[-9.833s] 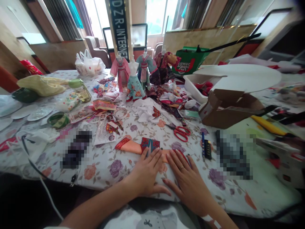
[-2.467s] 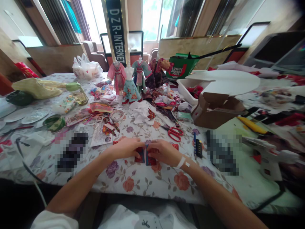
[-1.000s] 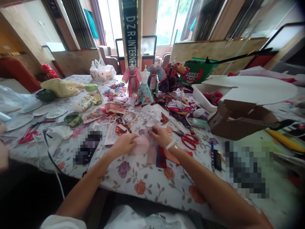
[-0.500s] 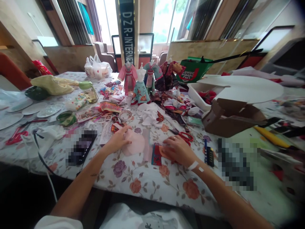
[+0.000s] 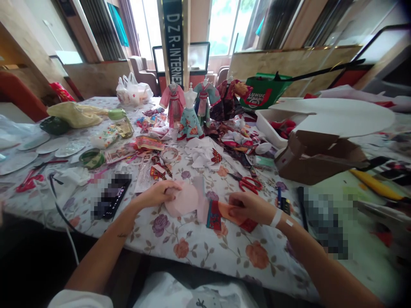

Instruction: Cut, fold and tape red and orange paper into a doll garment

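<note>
My left hand (image 5: 159, 193) rests on the left edge of a pale pink round piece of fabric (image 5: 184, 201) lying on the floral tablecloth (image 5: 199, 252), with its fingers curled onto the cloth. My right hand (image 5: 248, 207) pinches the orange sleeve of a small red, blue and orange doll garment (image 5: 221, 214) that lies just right of the pink piece.
Red scissors (image 5: 249, 185) lie behind my right hand. A brown cardboard box (image 5: 316, 158) and a white tray (image 5: 272, 124) stand at the right. Three dressed doll mannequins (image 5: 189, 112) stand mid-table amid fabric scraps. A tape roll (image 5: 169, 154) and a black cable (image 5: 59, 201) lie at the left.
Over the last second my right hand moved from the pink fabric to the red and orange garment and closed on its sleeve. My left hand stayed on the pink fabric.
</note>
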`<state>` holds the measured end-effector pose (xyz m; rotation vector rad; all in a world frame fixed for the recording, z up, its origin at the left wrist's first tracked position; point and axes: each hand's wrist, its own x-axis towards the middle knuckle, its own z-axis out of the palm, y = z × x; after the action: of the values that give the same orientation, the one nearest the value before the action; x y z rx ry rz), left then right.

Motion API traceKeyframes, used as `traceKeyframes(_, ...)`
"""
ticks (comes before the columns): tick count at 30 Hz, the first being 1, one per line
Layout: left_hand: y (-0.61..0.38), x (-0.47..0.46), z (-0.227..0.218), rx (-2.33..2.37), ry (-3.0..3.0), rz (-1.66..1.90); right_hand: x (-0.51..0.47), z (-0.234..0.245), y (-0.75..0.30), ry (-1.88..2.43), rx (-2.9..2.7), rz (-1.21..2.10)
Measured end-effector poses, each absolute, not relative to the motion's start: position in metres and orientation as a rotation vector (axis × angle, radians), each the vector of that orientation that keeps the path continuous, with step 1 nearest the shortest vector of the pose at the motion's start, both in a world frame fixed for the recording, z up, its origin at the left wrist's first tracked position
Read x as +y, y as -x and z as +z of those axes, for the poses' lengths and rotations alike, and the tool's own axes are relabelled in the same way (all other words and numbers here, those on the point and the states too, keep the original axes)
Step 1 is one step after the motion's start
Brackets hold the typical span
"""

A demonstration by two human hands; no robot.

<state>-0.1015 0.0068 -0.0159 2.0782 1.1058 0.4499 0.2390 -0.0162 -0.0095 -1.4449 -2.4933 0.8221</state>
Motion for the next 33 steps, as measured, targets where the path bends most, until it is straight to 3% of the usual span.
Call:
traceKeyframes(8,0.103,0.022,-0.001,1.246,-2.265,0.259,-0.029,-0.011,-0.236,1.502,-2.375,0.818)
traceKeyframes(13,0.077,-0.005,0.013,1.446,-2.392,0.461,-0.038,-0.009,-0.25,1.504,-2.336,0.629)
traceKeyframes(18,0.02,-0.03,0.006,1.051,-2.027,0.464,-0.059,-0.015,-0.258,1.449,-2.208,0.524)
traceKeyframes(33,0.003,-0.029,-0.026,0.822,-1.939,0.503,-0.068,-0.032,-0.248,1.248,-2.25,0.57)
